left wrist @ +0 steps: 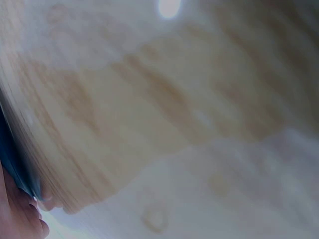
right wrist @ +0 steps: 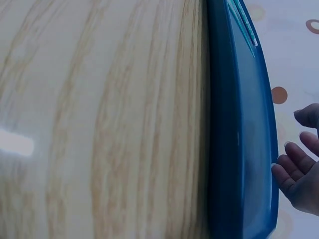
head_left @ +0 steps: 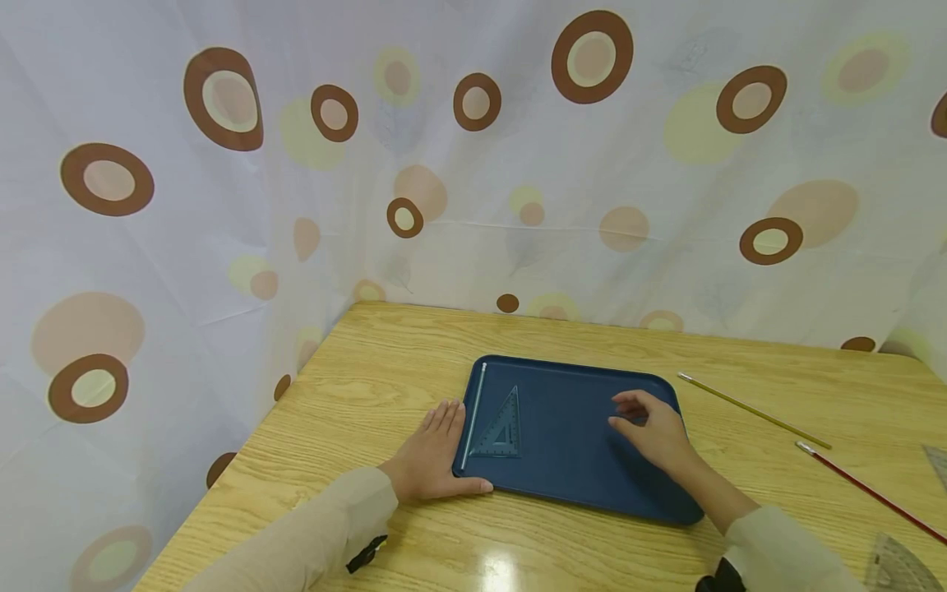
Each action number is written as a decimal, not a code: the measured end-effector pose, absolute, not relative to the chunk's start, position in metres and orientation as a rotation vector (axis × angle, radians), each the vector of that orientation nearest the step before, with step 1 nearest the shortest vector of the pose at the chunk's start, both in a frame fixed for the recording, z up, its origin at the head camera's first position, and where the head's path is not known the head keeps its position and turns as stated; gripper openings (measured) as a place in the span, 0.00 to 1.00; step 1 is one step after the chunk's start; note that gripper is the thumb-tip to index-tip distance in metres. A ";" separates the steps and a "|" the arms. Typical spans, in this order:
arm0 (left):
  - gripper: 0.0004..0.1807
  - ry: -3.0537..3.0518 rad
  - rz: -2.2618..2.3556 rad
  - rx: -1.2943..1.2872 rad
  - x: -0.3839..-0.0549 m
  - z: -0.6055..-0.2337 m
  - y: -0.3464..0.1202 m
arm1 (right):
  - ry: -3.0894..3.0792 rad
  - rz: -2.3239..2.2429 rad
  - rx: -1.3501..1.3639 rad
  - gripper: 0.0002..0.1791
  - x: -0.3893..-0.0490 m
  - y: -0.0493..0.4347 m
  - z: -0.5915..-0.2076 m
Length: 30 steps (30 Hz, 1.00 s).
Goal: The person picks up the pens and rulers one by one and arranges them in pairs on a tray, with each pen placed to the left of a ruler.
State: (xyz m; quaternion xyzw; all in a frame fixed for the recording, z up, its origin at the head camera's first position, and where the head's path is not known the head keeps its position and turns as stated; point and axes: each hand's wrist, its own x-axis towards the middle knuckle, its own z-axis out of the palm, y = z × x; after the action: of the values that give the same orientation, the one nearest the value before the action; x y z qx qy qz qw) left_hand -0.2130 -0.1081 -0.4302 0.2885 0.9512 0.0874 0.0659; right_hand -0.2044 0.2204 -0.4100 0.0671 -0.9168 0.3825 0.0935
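Note:
A dark blue tray [head_left: 570,469] lies on the wooden table. Along its left side rests a pale pencil [head_left: 474,415] with a white end, and beside that a clear set square [head_left: 515,427] with a triangular cut-out. My left hand [head_left: 436,460] lies flat at the tray's left edge, fingers straight, thumb along the near corner. Over the right part of the tray hovers my right hand [head_left: 651,432], its fingers loosely bent and nothing between them. The right wrist view also has the right hand [right wrist: 301,164] beyond the tray wall [right wrist: 256,139].
Right of the tray lie a yellow pencil [head_left: 755,409] and a red pencil [head_left: 873,489]. A clear protractor [head_left: 898,567] sits at the lower right, and part of another clear piece [head_left: 938,462] shows at the right border. A patterned curtain [head_left: 473,181] stands behind the table [head_left: 370,370].

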 end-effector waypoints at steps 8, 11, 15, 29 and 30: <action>0.61 2.867 0.286 0.885 -0.213 -0.431 -0.109 | -2.709 1.124 0.227 0.18 -0.204 0.227 -0.406; 0.61 2.865 0.273 0.882 -0.213 -0.430 -0.109 | -2.724 1.120 0.222 0.18 -0.202 0.230 -0.405; 0.61 2.867 0.259 0.879 -0.213 -0.431 -0.108 | -2.732 1.105 0.220 0.19 -0.201 0.233 -0.404; 0.61 2.868 0.266 0.876 -0.213 -0.430 -0.109 | -2.743 1.015 0.212 0.20 -0.200 0.251 -0.402; 0.61 2.868 0.264 0.875 -0.213 -0.430 -0.109 | -2.746 1.004 0.208 0.20 -0.200 0.252 -0.402</action>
State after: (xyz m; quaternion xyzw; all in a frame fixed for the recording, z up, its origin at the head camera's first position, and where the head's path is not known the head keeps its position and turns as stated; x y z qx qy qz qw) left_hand -0.2132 -0.1086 -0.4297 0.2902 0.9507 0.0874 0.0655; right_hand -0.2002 0.2525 -0.4017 0.0705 -0.9317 0.3405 0.1049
